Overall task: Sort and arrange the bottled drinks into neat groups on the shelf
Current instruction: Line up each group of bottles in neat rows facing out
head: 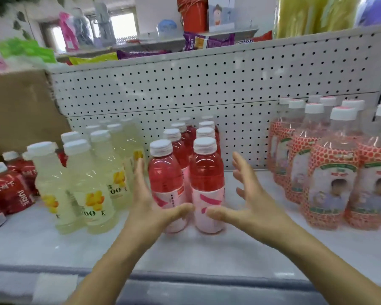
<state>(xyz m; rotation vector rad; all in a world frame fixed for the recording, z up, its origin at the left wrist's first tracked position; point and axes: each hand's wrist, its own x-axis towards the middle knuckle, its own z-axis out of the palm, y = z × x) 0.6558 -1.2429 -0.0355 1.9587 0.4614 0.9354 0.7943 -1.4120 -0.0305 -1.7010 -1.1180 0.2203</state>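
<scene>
Red drink bottles (pixel 186 172) mid-frame on white shelf (pixel 185 249); left hand (pixel 149 201) and right hand (pixel 249 201) flank them, fingers spread, thumbs touching front labels, nothing gripped; pegboard (pixel 207 84) behind.

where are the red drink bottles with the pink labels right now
In the head view, the red drink bottles stand in two rows mid-shelf, between the pale yellow bottles and the strawberry-patterned bottles, flanked by both open hands.
</scene>
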